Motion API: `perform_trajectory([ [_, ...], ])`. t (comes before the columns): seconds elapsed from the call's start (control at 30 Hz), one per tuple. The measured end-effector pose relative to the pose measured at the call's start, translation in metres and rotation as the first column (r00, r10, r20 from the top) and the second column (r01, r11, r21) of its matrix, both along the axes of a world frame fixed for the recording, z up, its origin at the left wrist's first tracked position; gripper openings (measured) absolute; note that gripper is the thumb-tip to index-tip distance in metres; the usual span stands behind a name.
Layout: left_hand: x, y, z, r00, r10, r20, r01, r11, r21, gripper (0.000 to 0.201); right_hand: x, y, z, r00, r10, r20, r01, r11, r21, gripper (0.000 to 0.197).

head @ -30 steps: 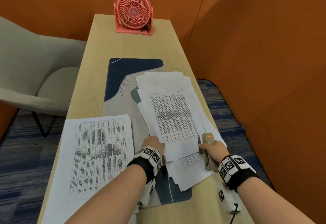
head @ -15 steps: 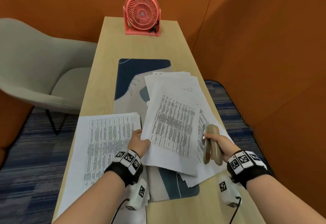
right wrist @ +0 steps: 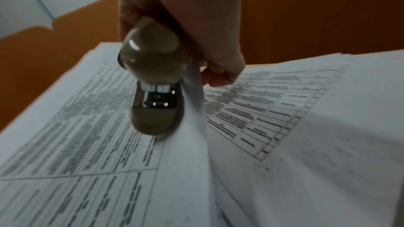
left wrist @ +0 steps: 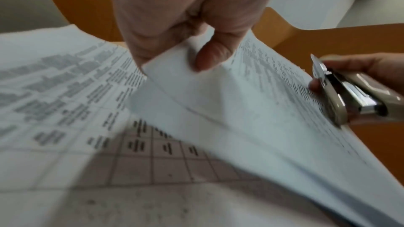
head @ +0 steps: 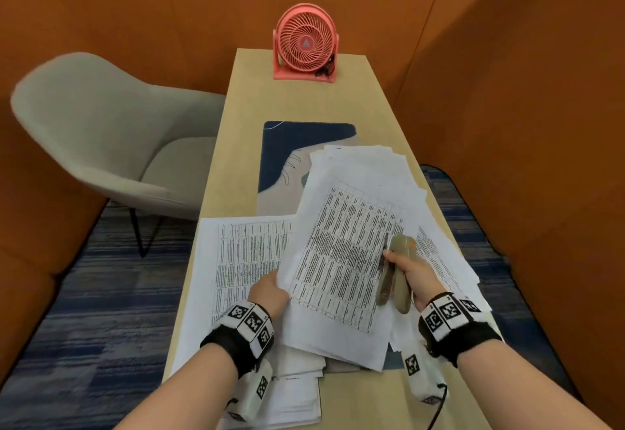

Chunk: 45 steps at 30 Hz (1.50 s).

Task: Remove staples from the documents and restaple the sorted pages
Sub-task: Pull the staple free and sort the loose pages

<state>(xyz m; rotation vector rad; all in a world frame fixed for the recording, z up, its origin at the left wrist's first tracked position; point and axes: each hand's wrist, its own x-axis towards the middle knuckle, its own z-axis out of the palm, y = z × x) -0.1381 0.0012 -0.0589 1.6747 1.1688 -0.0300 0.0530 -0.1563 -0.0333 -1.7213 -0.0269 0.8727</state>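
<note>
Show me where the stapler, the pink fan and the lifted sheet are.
stapler (head: 399, 270), head view, on its beige top arm.
pink fan (head: 305, 42), head view, centre of its grille.
lifted sheet (head: 341, 257), head view, middle of its printed table.

— What do we have in our left hand (head: 270, 294)?

— We pinch the near left edge of a printed document (head: 341, 260), lifted and tilted over the loose pile of pages (head: 368, 165) on the desk mat (head: 304, 138).

— And our right hand (head: 411, 272)?

— It grips a beige stapler (head: 395, 274), held upright against the document's right edge.

— What else do we see?

— A second stack of pages (head: 236, 260) lies flat on the tabletop (head: 368, 105) to our left — a pink fan (head: 305, 42) stands at the far end, and a grey chair (head: 101, 138) sits beside the tabletop, on the left.
</note>
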Motion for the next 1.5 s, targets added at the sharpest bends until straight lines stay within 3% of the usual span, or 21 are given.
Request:
perform_trajectory([
  [0.1,-0.007,0.008,0.013,0.998,0.054,0.021,-0.055,0.995,0.086,0.059,-0.013,0.005,0.016,0.985,0.108,0.136,-0.109,0.994,0.001,0.015],
  [0.2,-0.006,0.015,0.040,0.999,0.025,0.023,-0.031,0.951,0.307,0.081,-0.027,0.006,0.030,0.925,0.294,0.240,-0.291,0.955,-0.050,0.016],
  [0.3,0.001,0.022,0.067,0.991,-0.129,0.044,0.088,0.853,0.514,0.091,-0.041,0.003,0.038,0.839,0.448,0.310,-0.438,0.893,-0.106,0.019],
  [0.43,0.006,0.036,0.089,0.980,-0.197,0.014,0.152,0.797,0.585,0.094,-0.059,0.000,0.049,0.716,0.580,0.388,-0.563,0.809,-0.171,0.029],
  [0.5,0.005,0.044,0.097,0.981,-0.193,-0.005,0.163,0.810,0.564,0.079,-0.066,-0.001,0.055,0.651,0.624,0.433,-0.583,0.776,-0.241,0.030],
  [0.6,-0.001,0.053,0.099,0.976,-0.200,0.091,0.148,0.905,0.399,0.048,-0.071,-0.003,0.056,0.613,0.643,0.459,-0.544,0.765,-0.344,0.027],
  [0.67,-0.008,0.055,0.096,0.967,-0.181,0.182,0.125,0.950,0.285,0.035,-0.073,-0.002,0.051,0.592,0.606,0.531,-0.397,0.793,-0.463,0.036],
  [0.77,-0.020,0.050,0.096,0.951,-0.153,0.267,0.116,0.982,0.151,0.009,-0.089,0.006,0.058,0.483,0.524,0.702,-0.112,0.832,-0.544,0.035],
  [0.83,-0.026,0.047,0.097,0.947,-0.118,0.299,0.097,0.992,0.083,0.013,-0.103,0.015,0.065,0.469,0.460,0.754,-0.102,0.876,-0.471,0.040],
  [0.93,-0.033,0.041,0.100,0.934,-0.103,0.342,0.102,0.995,0.023,0.019,-0.125,0.028,0.070,0.523,0.431,0.735,-0.213,0.902,-0.377,0.039],
  [1.13,-0.045,0.029,0.104,0.893,-0.061,0.446,0.121,0.987,-0.108,0.018,-0.148,0.044,0.081,0.440,0.586,0.681,-0.270,0.809,-0.522,0.039],
  [1.5,-0.050,0.022,0.109,0.855,-0.047,0.517,0.156,0.973,-0.169,0.019,-0.149,0.046,0.088,0.419,0.538,0.731,-0.241,0.842,-0.482,0.039],
])
